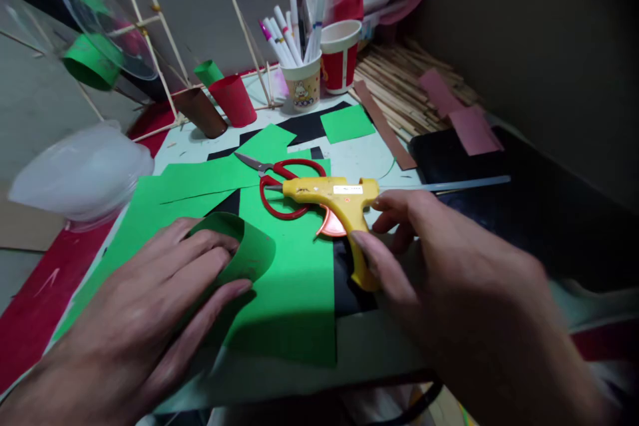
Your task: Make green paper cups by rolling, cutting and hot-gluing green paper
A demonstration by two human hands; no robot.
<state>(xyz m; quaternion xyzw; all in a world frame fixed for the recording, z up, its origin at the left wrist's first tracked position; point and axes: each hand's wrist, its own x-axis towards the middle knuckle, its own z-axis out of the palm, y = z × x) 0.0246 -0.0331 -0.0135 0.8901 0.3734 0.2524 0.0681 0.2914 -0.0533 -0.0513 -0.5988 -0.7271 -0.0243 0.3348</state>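
My left hand (154, 293) is closed around a short rolled tube of green paper (257, 249), with fingers tucked into its opening and the thumb outside. A yellow hot glue gun (344, 193) lies on its side, its nozzle pointing left and a clear glue stick (444, 184) sticking out of its back. My right hand (464, 273) is at the gun's handle, fingers apart and curved, the thumb tip overlapping the grip. Red-handled scissors (252, 162) lie partly under the gun, on green paper sheets (289, 306).
Behind stand a paper cup of markers (302, 86), a red-and-white cup (342, 56), red (234, 101) and brown (202, 113) paper tubes, and a stick frame (154, 66). Wooden sticks (414, 86) are piled at back right. A plastic bag (80, 170) sits left.
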